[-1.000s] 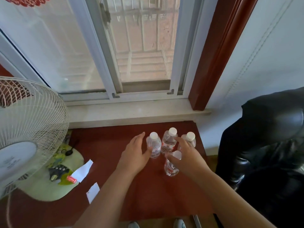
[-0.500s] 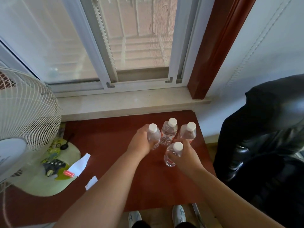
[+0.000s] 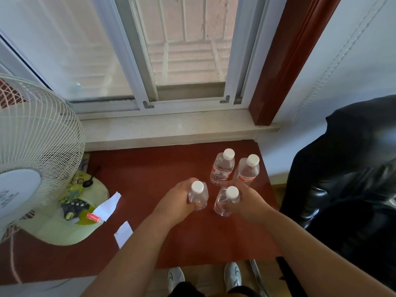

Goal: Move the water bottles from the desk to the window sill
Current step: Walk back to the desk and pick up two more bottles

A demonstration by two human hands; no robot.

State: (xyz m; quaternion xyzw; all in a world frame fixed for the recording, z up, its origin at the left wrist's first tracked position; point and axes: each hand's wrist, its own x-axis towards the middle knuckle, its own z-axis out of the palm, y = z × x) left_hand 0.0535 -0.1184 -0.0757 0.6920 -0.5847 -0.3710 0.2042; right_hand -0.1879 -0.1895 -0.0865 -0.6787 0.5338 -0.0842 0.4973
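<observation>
A second ago my hands were only reaching in. Now my left hand (image 3: 177,200) is wrapped tight around one bottle (image 3: 198,196), and my right hand (image 3: 246,202) is wrapped tight around another bottle (image 3: 225,202). Each grip is closed on its own bottle, so I think the lift can start.

Both held bottles stand up straight, caps on top, long way up and down (I cannot tell if they have left the table (image 3: 150,168) yet). Two more bottles (image 3: 222,168) stand just behind, close together. The window sill (image 3: 171,129) sits past the table's far edge, with nothing on it.
</observation>
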